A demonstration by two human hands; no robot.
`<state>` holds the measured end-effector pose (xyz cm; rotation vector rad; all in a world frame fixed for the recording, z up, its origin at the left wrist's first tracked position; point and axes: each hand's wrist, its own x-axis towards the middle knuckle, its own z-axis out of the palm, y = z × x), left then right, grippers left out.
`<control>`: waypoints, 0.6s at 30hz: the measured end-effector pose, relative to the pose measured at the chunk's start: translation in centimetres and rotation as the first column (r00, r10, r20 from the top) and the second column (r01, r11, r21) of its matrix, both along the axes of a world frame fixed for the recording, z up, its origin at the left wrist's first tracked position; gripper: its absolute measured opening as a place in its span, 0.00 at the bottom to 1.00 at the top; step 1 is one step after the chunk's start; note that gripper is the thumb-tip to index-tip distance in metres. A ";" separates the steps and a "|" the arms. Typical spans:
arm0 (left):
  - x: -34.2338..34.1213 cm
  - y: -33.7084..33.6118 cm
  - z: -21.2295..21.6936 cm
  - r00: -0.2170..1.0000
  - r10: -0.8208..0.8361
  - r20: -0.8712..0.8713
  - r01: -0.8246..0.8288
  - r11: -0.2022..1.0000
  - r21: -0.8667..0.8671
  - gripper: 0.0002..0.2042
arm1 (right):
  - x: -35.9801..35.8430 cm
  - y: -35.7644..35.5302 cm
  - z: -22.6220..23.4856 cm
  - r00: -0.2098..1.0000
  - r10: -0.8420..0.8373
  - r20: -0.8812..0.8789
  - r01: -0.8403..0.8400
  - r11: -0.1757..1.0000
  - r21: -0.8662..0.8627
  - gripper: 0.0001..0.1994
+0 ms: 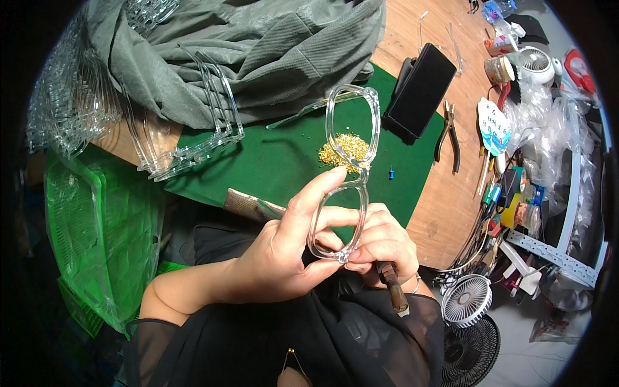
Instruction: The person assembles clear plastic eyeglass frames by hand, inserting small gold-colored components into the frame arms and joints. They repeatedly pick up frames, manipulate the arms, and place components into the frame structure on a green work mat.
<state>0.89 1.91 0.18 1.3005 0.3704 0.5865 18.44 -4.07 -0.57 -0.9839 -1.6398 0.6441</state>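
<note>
A clear plastic eyeglass frame (363, 175) stands roughly on end above a green mat (258, 155). My left hand (277, 248) grips it around the lower rim, thumb and fingers on either side. At its lower end, my right hand (390, 242) is closed, fingertips pinching the corner of the frame. A tool with a worn brown handle (394, 290) sticks out below my right palm; its working end is hidden. Behind the frame lies a pile of tiny gold-coloured metal parts (335, 151), too small to name. A little blue piece (391, 173) rests to their right.
Grey cloth (258, 58) covers the far left, with several clear frames (213, 138) against it. A black phone-like slab (422, 90) and pliers (448, 138) lie to the right. Green crates (106, 238) stand at left; small fans (466, 300) and cables crowd the right side.
</note>
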 end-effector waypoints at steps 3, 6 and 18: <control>0.0 0.0 0.1 1.000 0.010 0.012 -0.009 1.000 -0.008 0.47 | -0.1 0.1 0.1 1.000 0.010 -0.026 -0.010 1.000 -0.013 0.09; 0.3 0.1 0.2 0.999 0.008 0.045 -0.008 1.000 0.017 0.48 | 0.0 -0.5 1.2 0.997 -0.043 -0.064 0.035 0.992 -0.125 0.08; 0.3 0.3 0.7 1.000 -0.010 0.017 0.013 0.983 -0.181 0.49 | 2.1 -2.2 5.2 0.914 0.212 -0.347 -0.387 0.190 -0.902 0.15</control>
